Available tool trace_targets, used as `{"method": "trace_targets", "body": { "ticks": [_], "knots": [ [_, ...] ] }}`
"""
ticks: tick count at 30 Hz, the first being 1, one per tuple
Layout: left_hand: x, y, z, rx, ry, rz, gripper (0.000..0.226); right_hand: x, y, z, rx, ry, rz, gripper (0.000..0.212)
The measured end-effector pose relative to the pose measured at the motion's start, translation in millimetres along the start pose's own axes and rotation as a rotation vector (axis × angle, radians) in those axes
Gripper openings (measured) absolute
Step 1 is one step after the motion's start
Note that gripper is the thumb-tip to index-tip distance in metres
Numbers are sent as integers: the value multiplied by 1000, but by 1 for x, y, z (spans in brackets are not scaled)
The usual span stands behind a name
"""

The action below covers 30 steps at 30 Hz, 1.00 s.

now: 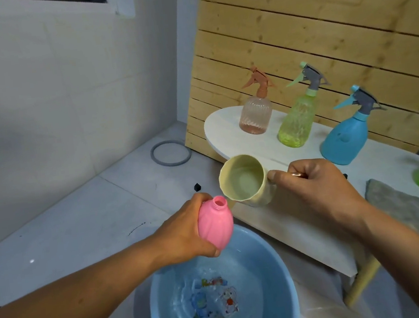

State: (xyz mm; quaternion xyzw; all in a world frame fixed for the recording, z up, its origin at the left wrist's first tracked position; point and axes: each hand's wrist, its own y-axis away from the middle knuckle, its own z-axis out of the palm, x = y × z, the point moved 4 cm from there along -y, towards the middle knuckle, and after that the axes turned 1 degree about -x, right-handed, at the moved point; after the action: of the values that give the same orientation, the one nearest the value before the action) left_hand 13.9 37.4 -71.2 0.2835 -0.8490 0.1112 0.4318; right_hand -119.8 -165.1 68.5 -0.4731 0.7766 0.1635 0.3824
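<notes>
Pink bottle (215,224), uncapped, tilts left of frame centre above the water-filled blue basin (268,257) at the bottom; left hand (183,230) curls round its body; right hand (320,187) grips the handle of the cream cup (245,180), tipped just beside the bottle's neck; a green spray bottle (296,124) stands on the white table (290,228), upper right.

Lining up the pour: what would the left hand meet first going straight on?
Probably the tilted cream plastic cup in the right hand; the pink plastic bottle in the left hand would touch its rim, though depth is unclear.
</notes>
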Motion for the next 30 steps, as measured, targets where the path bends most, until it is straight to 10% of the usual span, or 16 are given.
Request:
{"method": "trace_targets", "body": {
  "ticks": [30],
  "knots": [
    [4, 7, 3, -8, -54, 9, 101, -10, 11, 3, 59, 203, -72, 53]
  ]
}}
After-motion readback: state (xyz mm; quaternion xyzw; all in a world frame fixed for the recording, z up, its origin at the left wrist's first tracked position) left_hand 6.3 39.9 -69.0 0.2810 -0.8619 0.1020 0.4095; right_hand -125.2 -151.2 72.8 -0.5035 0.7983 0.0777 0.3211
